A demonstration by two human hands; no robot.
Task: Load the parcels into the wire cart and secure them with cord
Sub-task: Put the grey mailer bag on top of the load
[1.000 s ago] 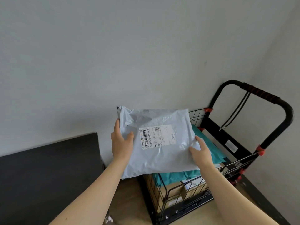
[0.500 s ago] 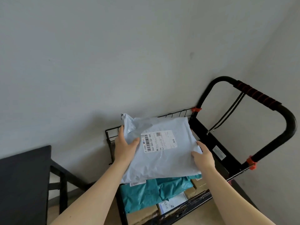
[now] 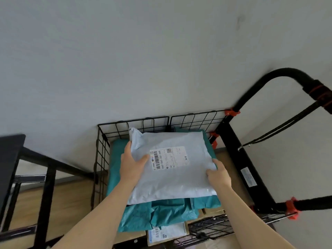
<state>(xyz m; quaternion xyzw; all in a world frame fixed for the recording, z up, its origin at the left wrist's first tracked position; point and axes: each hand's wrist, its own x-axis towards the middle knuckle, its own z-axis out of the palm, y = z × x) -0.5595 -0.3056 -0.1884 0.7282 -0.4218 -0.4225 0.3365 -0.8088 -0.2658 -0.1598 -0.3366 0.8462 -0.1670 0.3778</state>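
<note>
Both hands grip a grey plastic mailer parcel (image 3: 172,169): left hand (image 3: 132,164) at its left edge, right hand (image 3: 218,176) at its right edge. Parcel sits over teal plastic mailers (image 3: 158,215) inside the black wire cart (image 3: 103,151).

Soft, dim daylight; motion blur and wide-angle bowing at edges.

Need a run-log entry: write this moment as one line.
loading | left hand grips grey mailer | right hand grips it | mailer over teal parcels in wire cart | cord at handle
</note>
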